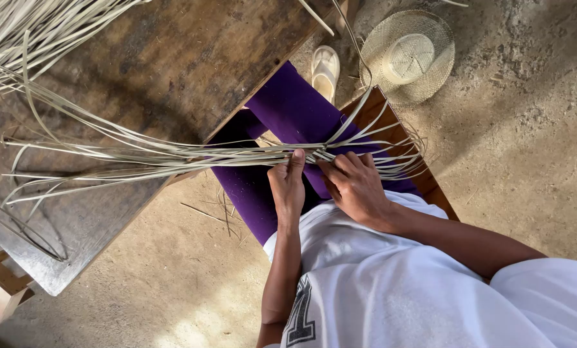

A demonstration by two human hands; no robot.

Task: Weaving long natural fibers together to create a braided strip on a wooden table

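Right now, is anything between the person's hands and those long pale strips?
Nothing visible. Both hands already touch the pale strips: the left hand pinches the bundle with its fingers, and the right hand presses on it close beside, above the purple-clad lap.

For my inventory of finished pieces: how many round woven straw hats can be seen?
1. The round woven straw hat lies on the dirt floor, upper right, beside a pale sandal. Others may be out of view.
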